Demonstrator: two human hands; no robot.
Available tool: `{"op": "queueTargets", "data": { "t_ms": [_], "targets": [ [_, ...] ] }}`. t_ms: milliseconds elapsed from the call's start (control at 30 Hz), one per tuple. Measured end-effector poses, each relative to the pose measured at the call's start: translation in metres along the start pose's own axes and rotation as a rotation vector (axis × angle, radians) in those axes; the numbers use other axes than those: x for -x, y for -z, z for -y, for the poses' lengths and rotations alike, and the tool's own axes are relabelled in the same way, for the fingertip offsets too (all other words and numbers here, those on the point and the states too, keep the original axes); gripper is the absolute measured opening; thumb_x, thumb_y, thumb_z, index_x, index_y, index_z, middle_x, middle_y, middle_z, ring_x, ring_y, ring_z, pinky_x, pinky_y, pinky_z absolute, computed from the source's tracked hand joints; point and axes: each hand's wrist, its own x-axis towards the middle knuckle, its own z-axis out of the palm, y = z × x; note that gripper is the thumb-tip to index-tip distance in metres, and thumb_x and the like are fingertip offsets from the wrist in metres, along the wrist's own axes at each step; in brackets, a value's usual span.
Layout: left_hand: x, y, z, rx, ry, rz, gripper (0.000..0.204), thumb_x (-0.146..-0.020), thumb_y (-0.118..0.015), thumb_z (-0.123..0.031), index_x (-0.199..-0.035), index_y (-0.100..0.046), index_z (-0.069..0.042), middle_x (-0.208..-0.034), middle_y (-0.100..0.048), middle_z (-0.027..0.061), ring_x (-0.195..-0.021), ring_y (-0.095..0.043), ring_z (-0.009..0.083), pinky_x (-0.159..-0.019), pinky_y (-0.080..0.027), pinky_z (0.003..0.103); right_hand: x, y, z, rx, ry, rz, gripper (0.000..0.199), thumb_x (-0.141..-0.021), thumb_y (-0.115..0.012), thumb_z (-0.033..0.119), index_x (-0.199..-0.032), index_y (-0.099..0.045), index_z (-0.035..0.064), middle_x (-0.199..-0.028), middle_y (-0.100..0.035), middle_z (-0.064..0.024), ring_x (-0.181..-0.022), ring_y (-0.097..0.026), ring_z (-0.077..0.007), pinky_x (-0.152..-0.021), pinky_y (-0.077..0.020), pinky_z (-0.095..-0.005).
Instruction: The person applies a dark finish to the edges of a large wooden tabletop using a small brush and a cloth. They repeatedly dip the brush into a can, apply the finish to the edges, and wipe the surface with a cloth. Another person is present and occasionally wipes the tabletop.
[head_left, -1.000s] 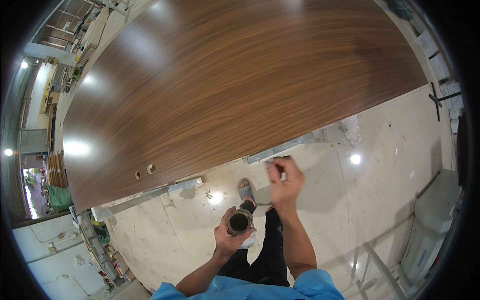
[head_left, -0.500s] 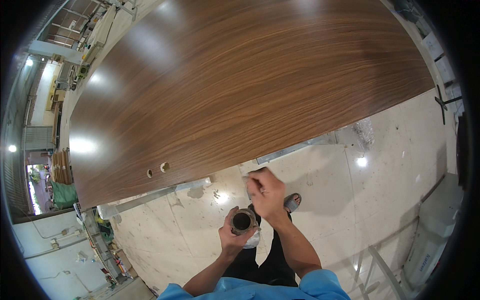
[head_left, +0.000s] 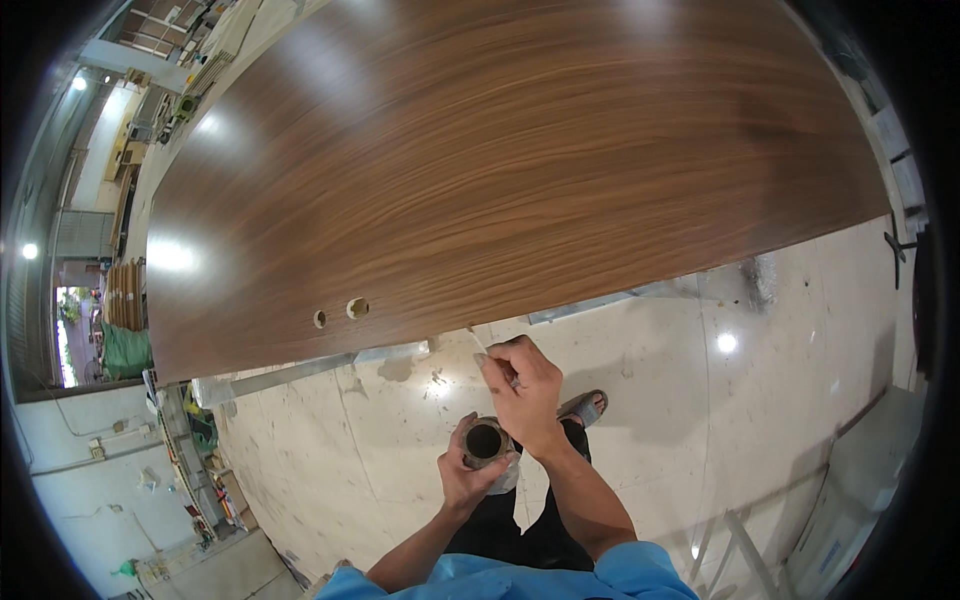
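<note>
Cup (head_left: 484, 421) lower centre, mouth up, seemingly for easy reach | left hand (head_left: 464, 478): fingers curled round it | right hand (head_left: 527, 388): fingers pinched on pale stick (head_left: 478, 340), mid-frame, angled toward brown panel (head_left: 520, 170)

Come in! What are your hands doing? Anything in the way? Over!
Left hand gripping round cup. Right hand pinching thin pale stick, tip by edge of brown board, touching unclear. Metal bar below board, right of stick.
</note>
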Motion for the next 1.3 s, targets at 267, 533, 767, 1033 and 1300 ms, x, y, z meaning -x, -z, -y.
{"op": "queueTargets", "data": {
  "t_ms": [267,533,767,1033,1300],
  "targets": [
    [0.017,0.015,0.018,0.095,-0.001,-0.176,0.079,-0.072,-0.087,-0.016,-0.137,-0.046,0.004,-0.111,-0.07,0.0149,-0.104,-0.066,0.02,-0.096,-0.05,0.035,0.002,0.02,-0.009,-0.094,-0.075,-0.254,0.005,-0.089,-0.066,0.0,-0.087,-0.062,-0.003,-0.078,-0.059,-0.0045,-0.064,-0.05,-0.0081,-0.059,-0.043,-0.0234],
    [0.023,0.041,0.035,0.103,-0.011,-0.182,0.079,-0.072,-0.087,-0.014,-0.137,-0.046,0.004,-0.111,-0.07,0.0147,-0.104,-0.066,0.0188,-0.095,-0.05,0.034,0.013,-0.026,-0.007,0.024,0.078,0.07,0.009,-0.087,-0.07,0.001,-0.092,-0.064,-0.0029,-0.072,-0.058,-0.0051,-0.062,-0.05,-0.0095,-0.057,-0.0431,-0.0257],
    [0.019,0.073,0.044,0.156,0.01,-0.162,0.079,-0.071,-0.087,-0.01,-0.138,-0.046,0.004,-0.11,-0.07,0.0142,-0.102,-0.066,0.0175,-0.095,-0.051,0.033,0.02,-0.05,-0.003,-0.034,-0.117,-0.226,0.009,-0.088,-0.069,0.001,-0.089,-0.063,-0.0043,-0.073,-0.06,-0.0043,-0.063,-0.05,-0.0092,-0.059,-0.0431,-0.0246],
    [0.01,0.101,0.058,0.142,-0.004,-0.161,0.081,-0.071,-0.088,-0.012,-0.138,-0.046,0.005,-0.109,-0.07,0.0128,-0.101,-0.065,0.0166,-0.094,-0.051,0.032,0.034,-0.077,0.003,-0.001,0.006,-0.13,0.007,-0.086,-0.069,-0.002,-0.086,-0.062,-0.0042,-0.075,-0.059,-0.0035,-0.068,-0.053,-0.0074,-0.063,-0.0434,-0.0225],
    [0.013,0.115,0.07,0.193,0.093,-0.137,0.081,-0.071,-0.085,-0.013,-0.137,-0.043,0.009,-0.114,-0.065,0.013,-0.105,-0.062,0.0186,-0.095,-0.049,0.033,0.044,-0.12,0.008,0.029,-0.028,0.083,0.007,-0.085,-0.069,-0.001,-0.091,-0.065,-0.001,-0.074,-0.062,-0.0082,-0.06,-0.056,-0.0136,-0.056,-0.0455,-0.0278]
  ]
}}
